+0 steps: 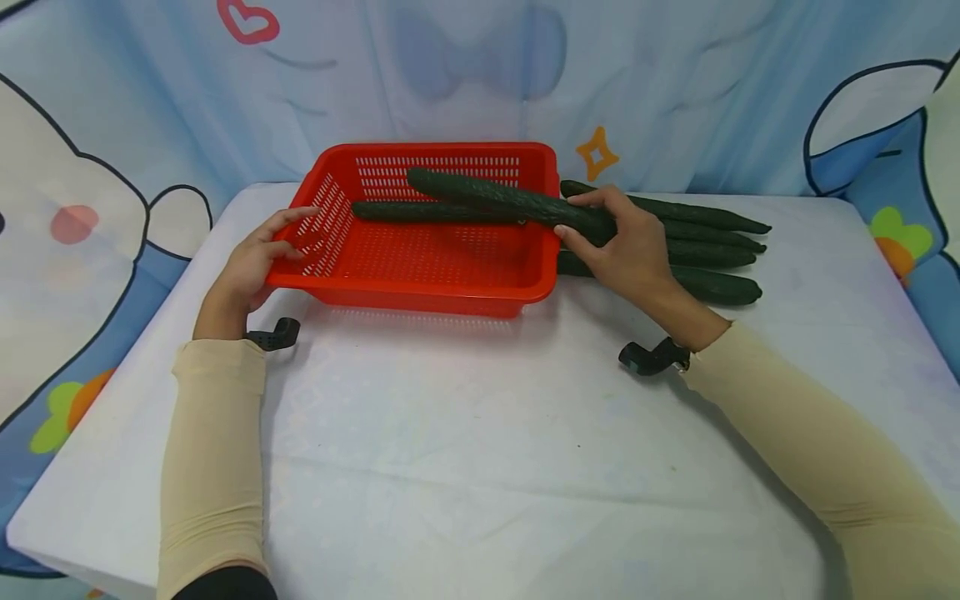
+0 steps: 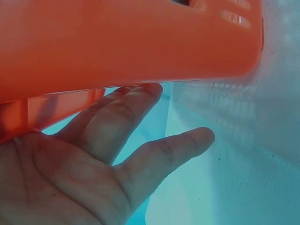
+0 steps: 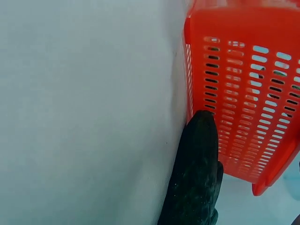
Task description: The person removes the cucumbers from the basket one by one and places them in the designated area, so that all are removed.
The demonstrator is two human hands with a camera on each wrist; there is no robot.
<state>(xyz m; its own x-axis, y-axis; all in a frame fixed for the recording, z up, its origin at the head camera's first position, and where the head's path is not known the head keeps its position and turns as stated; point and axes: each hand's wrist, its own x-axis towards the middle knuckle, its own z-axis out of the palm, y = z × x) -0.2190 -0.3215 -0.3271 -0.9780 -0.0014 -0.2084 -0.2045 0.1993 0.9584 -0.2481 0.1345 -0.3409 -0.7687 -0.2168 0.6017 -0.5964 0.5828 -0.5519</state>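
Note:
My left hand [image 1: 247, 258] grips the left end of a red plastic basket [image 1: 420, 292], some fingers over the rim. In the left wrist view, other fingers [image 2: 122, 112] stretch beneath the basket's edge. My right hand [image 1: 633, 250] holds a long dark green cucumber [image 1: 495, 193] near its right end, thumb on the near side. That cucumber slants across the basket's right rim, its far end above the inside. Another cucumber [image 1: 427, 212] lies in the basket. Several cucumbers [image 1: 712, 283] lie side by side right of the basket, partly hidden by my right hand; their ends show in the right wrist view.
A white cloth covers the table [image 1: 465, 433], on which the basket stands towards the back. Behind hangs a blue patterned curtain [image 1: 465, 75]. Each wrist carries a small black camera mount, one near the basket's front left [image 1: 277, 333].

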